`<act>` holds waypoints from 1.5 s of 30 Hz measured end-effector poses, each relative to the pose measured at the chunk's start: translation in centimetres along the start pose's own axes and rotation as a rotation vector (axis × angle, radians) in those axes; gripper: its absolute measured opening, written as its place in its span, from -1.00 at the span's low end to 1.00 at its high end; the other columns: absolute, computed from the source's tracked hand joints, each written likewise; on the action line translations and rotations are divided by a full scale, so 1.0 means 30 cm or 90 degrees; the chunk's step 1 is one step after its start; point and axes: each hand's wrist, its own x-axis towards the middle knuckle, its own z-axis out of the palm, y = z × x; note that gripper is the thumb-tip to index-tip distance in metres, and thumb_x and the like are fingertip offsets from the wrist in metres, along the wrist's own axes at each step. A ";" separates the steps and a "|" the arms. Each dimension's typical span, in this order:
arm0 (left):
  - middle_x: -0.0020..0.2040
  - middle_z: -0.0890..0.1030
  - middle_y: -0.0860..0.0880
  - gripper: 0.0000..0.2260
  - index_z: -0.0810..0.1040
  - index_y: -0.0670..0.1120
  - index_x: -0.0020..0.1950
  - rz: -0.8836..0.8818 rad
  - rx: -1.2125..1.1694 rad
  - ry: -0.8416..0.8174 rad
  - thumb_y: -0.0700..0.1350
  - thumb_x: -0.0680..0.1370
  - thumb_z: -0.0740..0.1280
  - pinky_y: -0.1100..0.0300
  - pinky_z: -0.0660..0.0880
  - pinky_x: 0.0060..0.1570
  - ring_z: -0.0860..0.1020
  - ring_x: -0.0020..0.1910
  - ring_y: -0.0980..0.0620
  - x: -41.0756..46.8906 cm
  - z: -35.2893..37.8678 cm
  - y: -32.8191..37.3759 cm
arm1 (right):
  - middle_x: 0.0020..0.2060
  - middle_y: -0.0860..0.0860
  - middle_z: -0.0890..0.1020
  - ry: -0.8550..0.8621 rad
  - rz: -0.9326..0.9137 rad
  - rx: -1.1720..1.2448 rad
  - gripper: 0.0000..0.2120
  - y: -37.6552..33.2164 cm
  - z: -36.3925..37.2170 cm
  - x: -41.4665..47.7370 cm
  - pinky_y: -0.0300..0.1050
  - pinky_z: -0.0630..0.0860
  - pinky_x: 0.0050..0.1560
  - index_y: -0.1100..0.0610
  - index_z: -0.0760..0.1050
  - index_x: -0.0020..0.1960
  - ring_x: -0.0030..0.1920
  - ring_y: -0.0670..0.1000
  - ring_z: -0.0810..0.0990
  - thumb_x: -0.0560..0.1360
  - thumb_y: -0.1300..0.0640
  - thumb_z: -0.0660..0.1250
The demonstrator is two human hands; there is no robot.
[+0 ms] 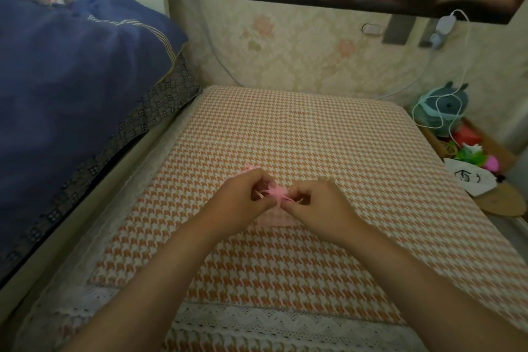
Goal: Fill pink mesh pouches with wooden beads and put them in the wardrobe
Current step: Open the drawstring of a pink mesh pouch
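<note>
A pink mesh pouch (275, 216) lies on the orange houndstooth cloth (314, 134) in the middle of the table. Its gathered top with pink ribbon (274, 191) sticks up between my hands. My left hand (243, 198) pinches the ribbon from the left, fingers curled. From the right, my right hand (317, 203) pinches the other ribbon end. A second bit of pink mesh (251, 168) peeks out just behind my left hand. No wooden beads are visible; the pouch's contents are hidden by my hands.
A bed with a blue quilt (71, 80) runs along the left edge. At the right, a wooden tray (491, 148) holds a teal plush toy (441, 107), a white cable, colourful items and a white drawstring bag (471, 178). The wall with a poster is behind.
</note>
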 end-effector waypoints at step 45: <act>-0.26 0.63 0.10 -0.83 0.54 0.14 -0.13 0.103 0.054 -0.052 -0.12 0.61 0.35 0.07 0.57 -0.19 0.58 -0.26 0.15 0.004 -0.060 0.035 | -0.13 -0.19 0.66 -0.174 -0.085 -0.037 -0.91 -0.060 -0.161 -0.021 0.02 0.65 -0.05 -0.13 0.57 -0.04 -0.14 -0.13 0.64 0.59 0.06 0.36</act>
